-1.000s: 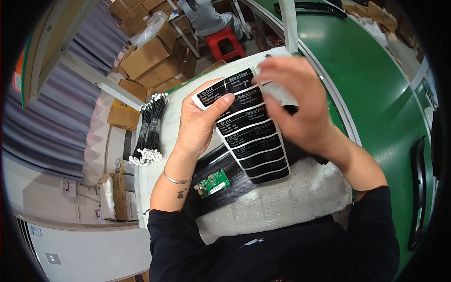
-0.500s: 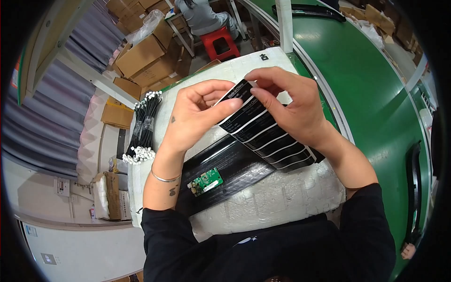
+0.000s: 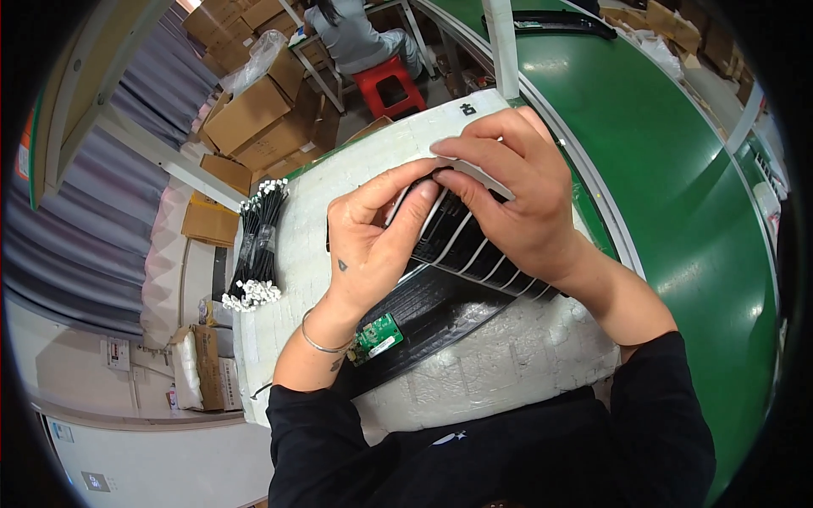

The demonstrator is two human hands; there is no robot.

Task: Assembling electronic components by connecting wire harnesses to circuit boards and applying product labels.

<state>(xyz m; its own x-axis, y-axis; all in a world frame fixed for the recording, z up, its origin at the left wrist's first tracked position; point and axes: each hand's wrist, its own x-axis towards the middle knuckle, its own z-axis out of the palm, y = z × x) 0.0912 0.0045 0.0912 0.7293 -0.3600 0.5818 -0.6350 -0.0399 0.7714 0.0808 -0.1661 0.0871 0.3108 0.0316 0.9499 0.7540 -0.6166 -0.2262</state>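
A sheet of black labels (image 3: 476, 247) with white dividing lines is held up between my hands, its top end bent over. My left hand (image 3: 373, 233) pinches the upper left part with thumb and fingers. My right hand (image 3: 529, 199) grips the top edge near the left fingertips, its thumb on the near face. Fingers hide the exact spot they work on. Beneath the sheet lies a long glossy black housing (image 3: 432, 317) on the white foam-covered worktop (image 3: 508, 356). A small green circuit board (image 3: 378, 337) rests on that housing, partly covered by my left wrist.
To the left on the worktop lies a bundle of black cables (image 3: 261, 237) with white connectors. A green conveyor (image 3: 669, 220) runs along the right, carrying a black housing (image 3: 555, 24) at its far end. Cardboard boxes (image 3: 254, 118) and a seated person (image 3: 360, 38) on a red stool (image 3: 389, 87) are beyond.
The top end of the label sheet has gone from nearly flat to bent over. My left hand has moved right and closer to my right hand, its forearm now covering part of the circuit board.
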